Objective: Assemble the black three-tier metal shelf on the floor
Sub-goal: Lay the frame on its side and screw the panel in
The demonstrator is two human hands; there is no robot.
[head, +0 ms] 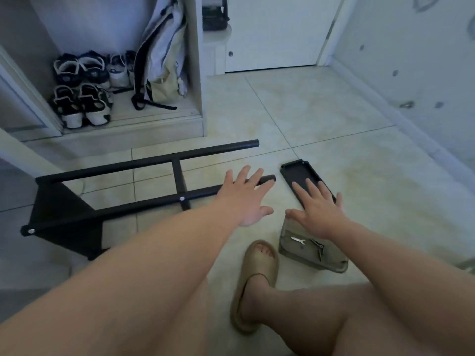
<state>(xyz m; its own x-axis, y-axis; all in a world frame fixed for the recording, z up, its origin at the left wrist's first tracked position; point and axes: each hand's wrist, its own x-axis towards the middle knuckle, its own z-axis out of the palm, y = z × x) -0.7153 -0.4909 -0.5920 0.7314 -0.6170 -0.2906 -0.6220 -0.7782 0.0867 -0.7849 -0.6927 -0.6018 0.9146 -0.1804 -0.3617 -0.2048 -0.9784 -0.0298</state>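
1. Grip state. My left hand is open wide, fingers spread and straight, holding nothing. It hovers over the free end of the near tube; I cannot tell whether the fingertips touch it. My right hand is equally wide and empty, palm down, with the fingers over the near end of the loose black panel and the thumb at the far rim of the hardware tray.

2. Work piece. The shelf frame lies on its side on the tile floor. Its two tubes run left to right, joined by a crossbar and by one fitted tier at the left end. The open tube ends point toward the loose panel, which lies just beside them.

3. Judgement. Laying the frame flat keeps it stable and puts the open ends within reach. The panel sits ready as the next tier, so the assembly appears roughly part-way complete.

4. Supplies. The tray holds a small wrench and dark screws, close to the right hand for fastening.
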